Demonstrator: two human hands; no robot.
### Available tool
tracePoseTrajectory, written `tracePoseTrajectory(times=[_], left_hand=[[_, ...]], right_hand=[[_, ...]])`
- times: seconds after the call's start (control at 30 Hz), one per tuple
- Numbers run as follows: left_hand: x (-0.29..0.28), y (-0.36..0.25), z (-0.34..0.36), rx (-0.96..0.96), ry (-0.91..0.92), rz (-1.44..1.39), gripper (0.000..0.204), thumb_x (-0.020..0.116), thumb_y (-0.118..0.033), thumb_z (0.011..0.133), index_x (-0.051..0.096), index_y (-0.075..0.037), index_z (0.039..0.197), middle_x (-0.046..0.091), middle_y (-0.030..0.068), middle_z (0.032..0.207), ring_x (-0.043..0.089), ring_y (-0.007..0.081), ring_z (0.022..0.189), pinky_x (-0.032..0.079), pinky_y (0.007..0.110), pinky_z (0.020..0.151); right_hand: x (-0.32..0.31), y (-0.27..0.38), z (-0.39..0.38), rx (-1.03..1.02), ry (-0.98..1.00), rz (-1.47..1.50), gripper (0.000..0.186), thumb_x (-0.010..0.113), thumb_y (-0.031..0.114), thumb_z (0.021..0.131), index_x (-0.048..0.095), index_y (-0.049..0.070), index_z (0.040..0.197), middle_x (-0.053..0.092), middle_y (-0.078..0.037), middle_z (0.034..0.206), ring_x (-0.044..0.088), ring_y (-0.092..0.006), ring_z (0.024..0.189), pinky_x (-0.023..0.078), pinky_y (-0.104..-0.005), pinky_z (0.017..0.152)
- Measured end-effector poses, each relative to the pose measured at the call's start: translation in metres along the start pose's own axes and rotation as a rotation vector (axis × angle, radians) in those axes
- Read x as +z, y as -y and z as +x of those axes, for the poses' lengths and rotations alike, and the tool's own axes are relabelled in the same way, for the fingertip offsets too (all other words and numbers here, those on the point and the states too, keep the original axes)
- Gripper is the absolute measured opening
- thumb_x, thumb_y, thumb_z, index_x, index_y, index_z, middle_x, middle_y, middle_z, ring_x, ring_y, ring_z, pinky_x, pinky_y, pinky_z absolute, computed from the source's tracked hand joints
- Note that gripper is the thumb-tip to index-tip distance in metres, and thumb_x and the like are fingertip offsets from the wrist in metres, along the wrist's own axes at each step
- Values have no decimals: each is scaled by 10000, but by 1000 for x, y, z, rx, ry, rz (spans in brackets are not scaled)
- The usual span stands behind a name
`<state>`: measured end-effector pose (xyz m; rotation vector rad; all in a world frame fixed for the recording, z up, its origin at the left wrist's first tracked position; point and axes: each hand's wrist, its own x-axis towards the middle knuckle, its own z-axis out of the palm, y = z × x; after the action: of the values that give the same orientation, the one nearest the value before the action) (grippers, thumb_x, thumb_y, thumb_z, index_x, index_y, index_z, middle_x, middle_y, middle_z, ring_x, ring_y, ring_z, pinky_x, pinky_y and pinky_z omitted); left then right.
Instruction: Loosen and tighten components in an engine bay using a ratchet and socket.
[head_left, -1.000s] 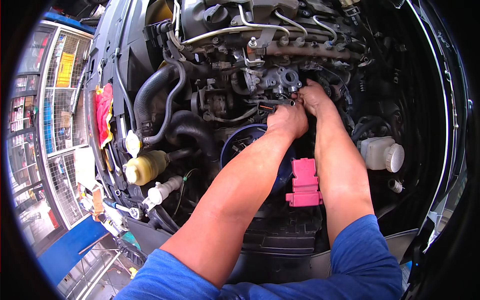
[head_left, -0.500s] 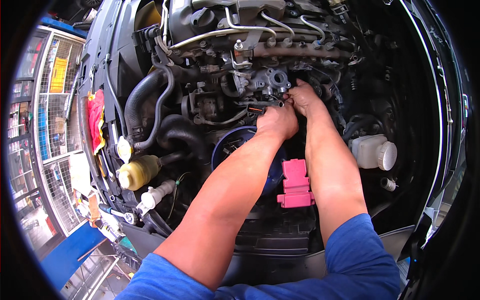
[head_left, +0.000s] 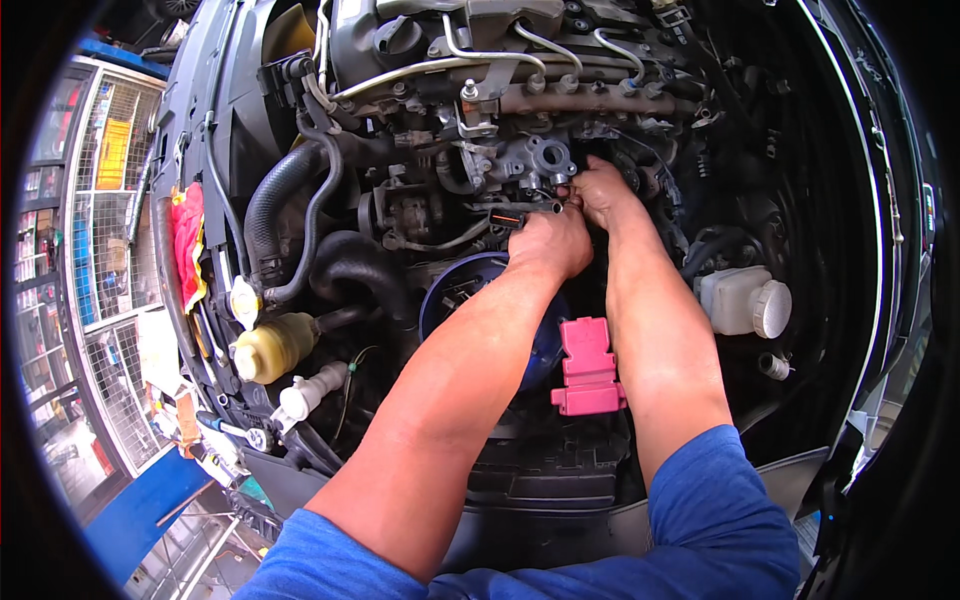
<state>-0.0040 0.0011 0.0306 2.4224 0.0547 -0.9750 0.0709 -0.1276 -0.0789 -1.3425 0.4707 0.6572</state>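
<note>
My left hand (head_left: 550,240) is closed around what looks like a dark tool with an orange stripe (head_left: 505,219), just below the grey metal housing with a round opening (head_left: 530,158). My right hand (head_left: 602,192) reaches in at the housing's right side, its fingers curled and close to my left fingertips; what they grip is hidden. Below my forearms' reach sit a blue round container (head_left: 445,300) holding small dark parts, partly covered by my left forearm, and a pink plastic piece (head_left: 586,350) between the two forearms.
Hoses (head_left: 275,205) and a yellowish reservoir (head_left: 280,345) fill the left of the engine bay, with a red cloth (head_left: 185,240) and ratchet (head_left: 255,437) on its edge. A white reservoir (head_left: 740,300) is at right. Metal fuel lines (head_left: 450,62) cross the top. Wire-mesh shelving (head_left: 115,250) stands left.
The engine bay and both arms have shifted leftward and slightly up in the view. My hands stay at the same spot below the housing, with very little finger movement visible.
</note>
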Motion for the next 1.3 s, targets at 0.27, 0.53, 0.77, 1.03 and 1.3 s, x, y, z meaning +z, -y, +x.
tracePoseTrajectory(times=[0.27,0.53,0.77,1.03,1.3], left_hand=[[-5,0,-2,-12,24,15,434,508,-224,869,546,-52,1266,560,205,1298,572,393,1161,490,461,951],[3,5,5,46,21,74,430,509,-228,867,549,-29,1247,562,188,1298,577,393,1153,499,466,937],[4,-1,2,9,-4,16,426,495,-226,869,552,-35,1246,569,191,1287,580,396,1146,499,466,935],[-10,4,-7,20,43,-17,421,436,-197,899,529,-40,1279,593,239,1237,582,405,1140,488,472,945],[-12,10,-15,142,-69,-69,375,554,-128,835,594,-13,1190,600,212,1237,607,349,1126,513,441,917]], right_hand=[[13,3,-9,-10,-146,69,300,541,-116,806,573,51,1052,646,-65,801,588,-144,592,409,-256,469],[14,1,-10,-73,-112,-95,292,557,-107,802,583,57,1042,657,-65,793,579,-131,585,403,-245,464],[2,-6,1,-29,-133,-2,275,547,-124,801,608,47,1008,652,-61,783,568,-126,576,387,-237,453],[16,-3,-3,-24,-149,-214,721,458,-129,780,229,-77,1461,648,-173,870,622,-196,628,481,-297,512],[26,29,-33,-18,-266,-83,129,447,-16,863,527,-5,964,609,-135,829,633,-218,648,544,-332,547]])
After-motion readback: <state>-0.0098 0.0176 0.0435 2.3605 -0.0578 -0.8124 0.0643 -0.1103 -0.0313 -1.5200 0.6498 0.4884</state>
